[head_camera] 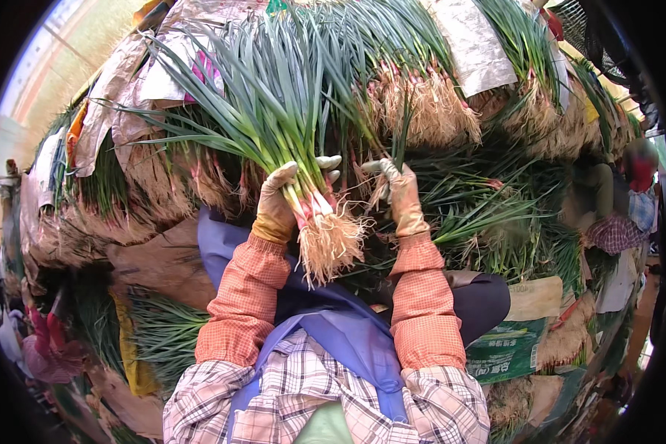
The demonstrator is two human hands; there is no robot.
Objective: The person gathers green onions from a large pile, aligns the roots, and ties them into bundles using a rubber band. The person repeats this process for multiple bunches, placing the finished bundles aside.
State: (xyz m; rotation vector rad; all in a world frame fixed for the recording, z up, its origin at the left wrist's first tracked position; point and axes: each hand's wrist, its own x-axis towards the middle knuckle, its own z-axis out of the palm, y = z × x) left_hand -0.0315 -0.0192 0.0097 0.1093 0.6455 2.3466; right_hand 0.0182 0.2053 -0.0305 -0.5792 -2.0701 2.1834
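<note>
My left hand [280, 194], in a soiled glove, is closed around a bunch of green onions [311, 194]. Its long green leaves point up and away, and its pale roots hang toward my lap. To the right of the roots, my gloved right hand [397, 183] pinches a few thin stalks or withered leaves; the fingers partly hide them. One dark green leaf stands up beside that hand. Behind both hands lies a long row of bundled green onions [422, 105] with their roots facing me.
Loose green onions [477, 222] lie in a heap at the right. Sacking sheets [477, 50] partly cover the row. A green printed bag [505, 349] lies at lower right, and more leaves [166, 327] at lower left. Other people sit at the far right [621, 216] and far left [50, 349].
</note>
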